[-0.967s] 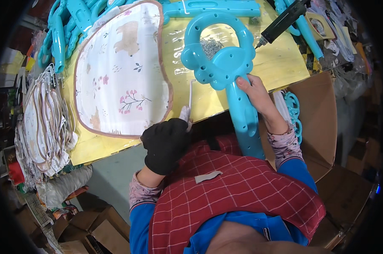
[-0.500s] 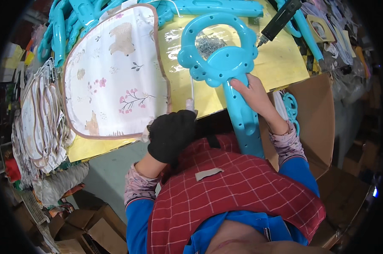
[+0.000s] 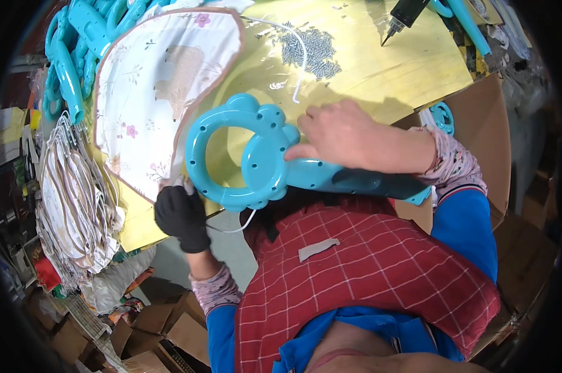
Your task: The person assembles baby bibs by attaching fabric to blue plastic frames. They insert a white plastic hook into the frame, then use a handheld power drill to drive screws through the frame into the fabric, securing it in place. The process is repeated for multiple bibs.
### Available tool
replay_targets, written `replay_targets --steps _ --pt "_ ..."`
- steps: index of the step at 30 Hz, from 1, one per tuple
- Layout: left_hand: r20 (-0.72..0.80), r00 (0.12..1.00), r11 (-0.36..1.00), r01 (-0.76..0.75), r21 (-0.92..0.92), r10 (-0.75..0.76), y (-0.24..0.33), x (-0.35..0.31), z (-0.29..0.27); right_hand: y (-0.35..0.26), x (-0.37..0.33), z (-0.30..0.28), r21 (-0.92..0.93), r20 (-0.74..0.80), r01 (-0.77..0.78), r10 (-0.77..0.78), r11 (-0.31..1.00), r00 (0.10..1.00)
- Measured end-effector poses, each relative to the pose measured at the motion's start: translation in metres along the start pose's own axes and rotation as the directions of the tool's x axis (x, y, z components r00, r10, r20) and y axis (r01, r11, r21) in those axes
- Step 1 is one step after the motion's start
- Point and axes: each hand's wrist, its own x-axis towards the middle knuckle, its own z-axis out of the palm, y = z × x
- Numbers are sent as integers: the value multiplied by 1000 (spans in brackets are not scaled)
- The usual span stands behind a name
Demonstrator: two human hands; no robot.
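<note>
My right hand (image 3: 337, 133), bare, is closed over a teal plastic piece (image 3: 197, 149) with a bumpy ring head and a long handle. The piece lies sideways over the table's near edge, ring to the left, with small dark holes along it. My left hand (image 3: 181, 214), in a black glove, pinches the lower edge of a white printed fabric panel (image 3: 138, 87) with brown trim. The panel tilts up, its right edge close to the ring. White wire (image 3: 304, 56) curves out from the panel's top; another bit of wire shows below the ring.
Small metal screws (image 3: 309, 53) lie heaped on the yellow tabletop (image 3: 392, 74). A black power screwdriver (image 3: 408, 12) points down at the upper right. More teal pieces (image 3: 69, 68) pile up at the far left. Similar panels (image 3: 76, 205) hang at the left; a cardboard box (image 3: 479, 137) stands at the right.
The teal piece has swung from upright to sideways, its ring now down and left. My left hand has moved left and lower with the panel's edge, and the panel has tilted.
</note>
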Motion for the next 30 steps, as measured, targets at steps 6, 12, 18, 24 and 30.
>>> replay_targets --steps 6,12,18,24,30 --pt "29 907 825 -368 -429 420 105 106 8 52 27 -3 -219 -508 288 -361 932 782" --pt "189 913 864 -251 -437 361 84 113 29 89 29 -31 -543 -290 362 -574 758 766" --pt "60 940 884 -293 -364 336 71 110 5 76 4 -35 -257 -219 590 -641 765 736" --pt "116 938 909 -278 -309 326 74 94 -34 55 13 -24 -122 -448 638 -616 760 649" --pt "103 943 911 -270 -311 315 77 93 -36 44 13 -10 -180 -553 631 -608 754 569"
